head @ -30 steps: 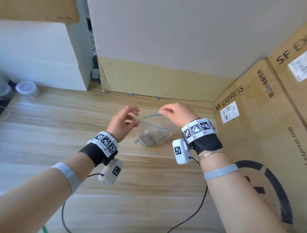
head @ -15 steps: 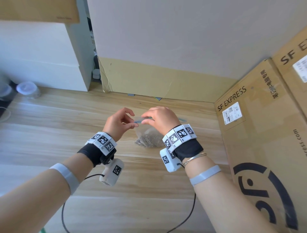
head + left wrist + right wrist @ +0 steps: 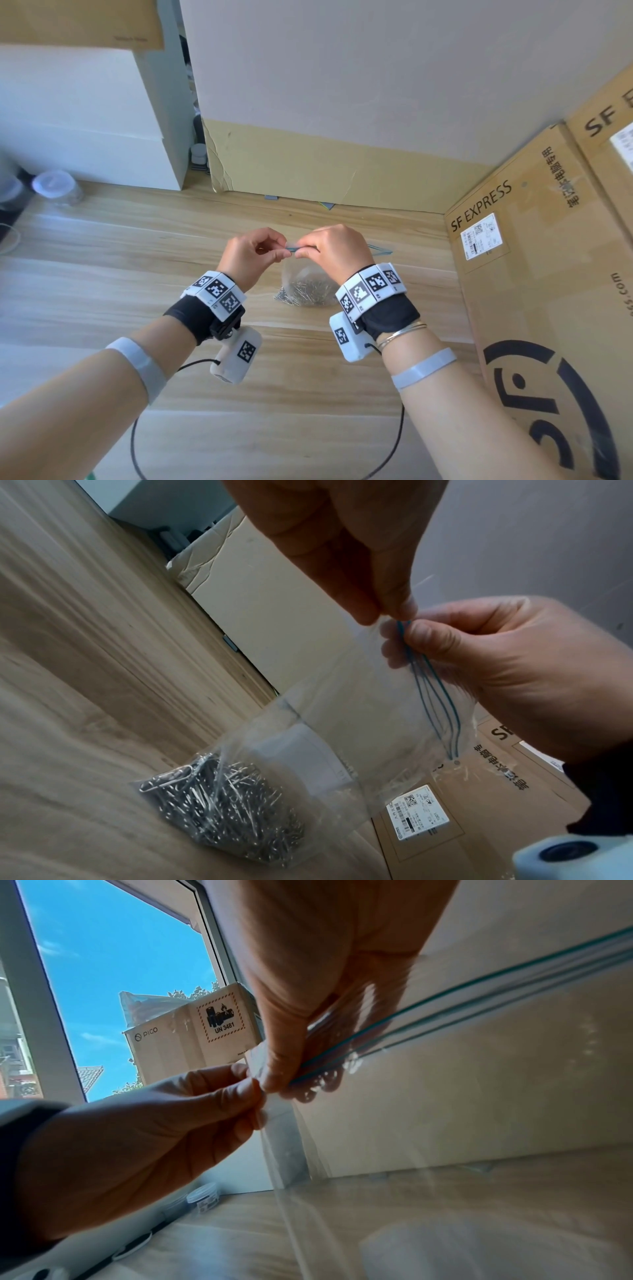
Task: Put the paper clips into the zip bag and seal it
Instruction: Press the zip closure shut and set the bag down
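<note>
Far left of the head view: clear lidded jar on the wooden surface, beside a white cabinet. Upper centre: pale wall above a tan cardboard strip standing along the surface's back edge. Centre, left of the midline: left hand, raised above the surface, thumb and forefinger pinching the left end of the bag's top edge; other fingers curled. Wrist carries a black band with white marker blocks and a white camera pod slung beneath, with a black cable trailing toward the lower edge. Centre: clear zip bag, held upright by its top edge, its lower part resting on the surface; blue-green zip lines run along the top, and in the left wrist view they lie apart toward the far end, so that stretch is unsealed. Paper clips, silver, heaped inside the bottom of the bag. Centre, right of the midline: right hand, thumb and forefinger pressed together on the zip strip just beside the left hand's pinch, fingertips nearly meeting; wrist fitted with the same band, markers and pod, plus thin bangles. Right side: large cardboard box printed SF EXPRESS with a white shipping label, standing against the surface's right edge.
</note>
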`<action>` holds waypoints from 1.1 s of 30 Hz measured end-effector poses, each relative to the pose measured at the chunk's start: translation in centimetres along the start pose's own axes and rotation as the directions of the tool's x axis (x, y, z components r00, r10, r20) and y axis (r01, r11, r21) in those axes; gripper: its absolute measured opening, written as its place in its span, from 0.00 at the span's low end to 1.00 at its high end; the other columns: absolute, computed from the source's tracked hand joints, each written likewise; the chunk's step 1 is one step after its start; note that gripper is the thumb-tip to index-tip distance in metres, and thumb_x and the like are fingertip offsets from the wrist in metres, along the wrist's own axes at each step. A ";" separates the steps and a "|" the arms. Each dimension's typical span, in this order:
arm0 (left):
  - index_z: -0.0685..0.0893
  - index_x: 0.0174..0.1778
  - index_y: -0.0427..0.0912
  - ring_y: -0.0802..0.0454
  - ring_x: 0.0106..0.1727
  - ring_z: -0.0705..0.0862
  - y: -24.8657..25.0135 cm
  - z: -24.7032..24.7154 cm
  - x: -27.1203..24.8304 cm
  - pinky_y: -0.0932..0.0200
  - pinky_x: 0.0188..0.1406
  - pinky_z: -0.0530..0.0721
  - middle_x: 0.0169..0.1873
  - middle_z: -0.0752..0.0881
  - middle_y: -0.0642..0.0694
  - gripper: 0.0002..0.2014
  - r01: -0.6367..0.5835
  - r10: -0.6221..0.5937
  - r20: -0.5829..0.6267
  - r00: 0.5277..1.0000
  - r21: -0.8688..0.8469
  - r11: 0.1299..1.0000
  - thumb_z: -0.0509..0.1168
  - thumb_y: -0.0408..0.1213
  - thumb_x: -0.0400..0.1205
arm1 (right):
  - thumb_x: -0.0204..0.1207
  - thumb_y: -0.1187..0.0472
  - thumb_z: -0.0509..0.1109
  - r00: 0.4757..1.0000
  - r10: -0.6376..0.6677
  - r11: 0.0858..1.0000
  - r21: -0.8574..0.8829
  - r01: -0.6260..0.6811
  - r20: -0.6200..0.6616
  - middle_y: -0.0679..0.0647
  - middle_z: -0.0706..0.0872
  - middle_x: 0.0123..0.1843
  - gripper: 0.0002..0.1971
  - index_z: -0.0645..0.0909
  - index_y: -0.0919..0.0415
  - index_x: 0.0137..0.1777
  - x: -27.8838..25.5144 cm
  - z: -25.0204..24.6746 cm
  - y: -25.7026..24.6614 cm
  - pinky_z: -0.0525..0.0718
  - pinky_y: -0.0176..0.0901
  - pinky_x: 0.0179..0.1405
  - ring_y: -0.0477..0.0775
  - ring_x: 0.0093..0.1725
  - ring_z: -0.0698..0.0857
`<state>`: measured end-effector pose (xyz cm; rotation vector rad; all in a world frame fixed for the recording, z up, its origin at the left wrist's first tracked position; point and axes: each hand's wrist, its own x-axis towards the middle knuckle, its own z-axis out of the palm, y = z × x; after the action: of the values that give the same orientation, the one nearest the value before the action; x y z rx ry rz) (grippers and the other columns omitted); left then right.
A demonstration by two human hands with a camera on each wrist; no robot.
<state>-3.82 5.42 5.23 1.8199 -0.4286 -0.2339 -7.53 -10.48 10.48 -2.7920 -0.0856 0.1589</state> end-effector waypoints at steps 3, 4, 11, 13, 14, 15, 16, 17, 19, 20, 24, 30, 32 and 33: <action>0.81 0.35 0.50 0.68 0.31 0.82 -0.1 0.2 0.1 0.77 0.36 0.80 0.29 0.83 0.54 0.10 -0.030 0.030 -0.006 1.000 0.004 1.000 0.73 0.30 0.69 | 0.73 0.49 0.68 1.000 0.020 1.000 -0.003 -0.020 0.013 0.52 0.90 0.47 0.10 0.87 0.48 0.50 0.1 0.0 0.0 0.82 0.46 0.41 0.56 0.48 0.85; 0.82 0.36 0.48 0.69 0.31 0.82 -0.2 0.2 0.2 0.77 0.36 0.79 0.30 0.83 0.53 0.09 -0.033 0.033 -0.009 0.999 0.004 0.999 0.73 0.29 0.69 | 0.73 0.49 0.68 1.000 0.026 1.000 0.000 -0.026 0.018 0.52 0.90 0.46 0.10 0.87 0.48 0.50 0.2 0.0 0.0 0.82 0.47 0.41 0.56 0.48 0.85; 0.86 0.40 0.34 0.68 0.32 0.82 -1.0 0.4 0.6 0.76 0.37 0.81 0.27 0.84 0.64 0.06 -0.060 0.060 -0.015 0.998 0.021 0.998 0.73 0.30 0.70 | 0.73 0.50 0.68 1.000 -0.002 1.000 -0.005 0.001 -0.030 0.54 0.90 0.44 0.09 0.88 0.51 0.46 0.3 0.2 -0.2 0.68 0.39 0.40 0.59 0.46 0.84; 0.86 0.40 0.34 0.68 0.33 0.82 -1.3 0.4 0.6 0.74 0.37 0.81 0.28 0.83 0.62 0.06 -0.080 0.081 -0.017 0.997 0.047 0.996 0.72 0.31 0.70 | 0.74 0.51 0.69 0.997 -0.024 1.000 -0.014 0.023 -0.069 0.54 0.91 0.43 0.09 0.88 0.53 0.45 0.3 0.3 -0.3 0.68 0.41 0.44 0.59 0.46 0.85; 0.86 0.40 0.33 0.67 0.33 0.82 -1.3 0.4 0.7 0.72 0.37 0.82 0.30 0.82 0.60 0.06 -0.088 0.089 -0.019 0.996 0.056 0.995 0.72 0.31 0.71 | 0.74 0.52 0.69 0.997 -0.029 0.999 -0.023 0.028 -0.074 0.53 0.91 0.42 0.09 0.88 0.53 0.45 0.3 0.3 -0.3 0.70 0.42 0.47 0.58 0.46 0.85; 0.86 0.40 0.34 0.65 0.34 0.83 -1.4 0.3 0.7 0.70 0.38 0.83 0.31 0.82 0.57 0.06 -0.094 0.096 -0.021 0.995 0.064 0.993 0.72 0.31 0.71 | 0.74 0.53 0.69 0.997 -0.029 0.999 -0.030 0.027 -0.069 0.52 0.91 0.42 0.08 0.88 0.53 0.44 0.3 0.4 -0.5 0.72 0.44 0.49 0.57 0.46 0.85; 0.86 0.40 0.35 0.62 0.35 0.83 -1.4 0.3 0.8 0.67 0.38 0.84 0.32 0.82 0.55 0.05 -0.098 0.100 -0.021 0.995 0.075 0.992 0.72 0.32 0.71 | 0.74 0.53 0.69 0.997 -0.028 0.999 -0.029 0.026 -0.068 0.51 0.91 0.41 0.08 0.88 0.53 0.44 0.3 0.5 -0.6 0.72 0.45 0.51 0.57 0.46 0.85; 0.85 0.40 0.36 0.58 0.36 0.83 -1.4 0.3 0.9 0.64 0.39 0.84 0.32 0.83 0.53 0.05 -0.100 0.102 -0.020 0.995 0.088 0.991 0.72 0.32 0.72 | 0.73 0.54 0.69 0.996 -0.033 0.999 -0.024 0.031 -0.081 0.51 0.91 0.40 0.07 0.88 0.54 0.43 0.2 0.6 -0.6 0.73 0.45 0.50 0.57 0.45 0.85; 0.85 0.40 0.37 0.57 0.38 0.82 -1.4 0.3 0.9 0.67 0.38 0.82 0.33 0.83 0.50 0.04 -0.093 0.095 -0.019 0.995 0.097 0.991 0.71 0.32 0.72 | 0.72 0.54 0.71 0.992 -0.044 0.999 -0.012 0.043 -0.122 0.53 0.91 0.38 0.07 0.88 0.55 0.41 0.1 0.5 -0.6 0.74 0.45 0.46 0.59 0.42 0.86; 0.85 0.40 0.38 0.60 0.37 0.82 -1.3 0.3 0.9 0.71 0.38 0.81 0.33 0.82 0.51 0.03 -0.087 0.089 -0.022 0.996 0.088 0.992 0.71 0.32 0.73 | 0.72 0.53 0.71 0.992 -0.036 0.999 -0.012 0.034 -0.122 0.54 0.91 0.38 0.08 0.88 0.56 0.42 0.0 0.2 -0.4 0.73 0.44 0.45 0.60 0.42 0.86; 0.79 0.38 0.52 0.69 0.39 0.80 -1.3 0.5 0.9 0.77 0.42 0.78 0.36 0.79 0.54 0.10 -0.091 0.089 0.044 0.995 0.046 0.995 0.68 0.31 0.75 | 0.72 0.51 0.71 0.995 0.000 1.000 -0.021 -0.002 -0.098 0.54 0.90 0.39 0.09 0.88 0.55 0.42 -0.4 -0.6 0.4 0.69 0.40 0.42 0.59 0.41 0.84; 0.81 0.37 0.35 0.50 0.38 0.80 -1.3 1.5 1.0 0.71 0.36 0.76 0.30 0.77 0.55 0.07 -0.216 0.203 0.106 0.973 0.122 0.969 0.65 0.35 0.78 | 0.71 0.54 0.72 0.987 -0.010 1.000 0.001 0.010 -0.161 0.51 0.88 0.31 0.07 0.86 0.54 0.35 -0.5 0.3 0.0 0.74 0.42 0.40 0.58 0.32 0.83; 0.79 0.33 0.33 0.51 0.35 0.78 -1.3 1.5 1.1 0.71 0.33 0.74 0.29 0.75 0.52 0.13 -0.289 0.278 0.091 0.956 0.140 0.947 0.63 0.41 0.77 | 0.71 0.57 0.70 0.987 -0.003 1.000 -0.002 0.003 -0.160 0.51 0.86 0.30 0.07 0.84 0.55 0.32 -0.6 0.4 -0.1 0.76 0.44 0.41 0.58 0.31 0.81; 0.78 0.32 0.33 0.52 0.33 0.77 -1.3 1.5 1.1 0.72 0.33 0.73 0.29 0.75 0.50 0.15 -0.321 0.312 0.083 0.946 0.141 0.936 0.61 0.42 0.77 | 0.71 0.59 0.70 0.987 -0.003 1.000 -0.002 0.003 -0.161 0.51 0.85 0.29 0.08 0.83 0.56 0.31 -0.6 0.4 -0.2 0.76 0.45 0.42 0.58 0.30 0.80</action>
<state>-3.16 3.97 3.65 1.8645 -0.7922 -0.0310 -8.20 -10.22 10.19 -2.7940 -0.0501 -0.0671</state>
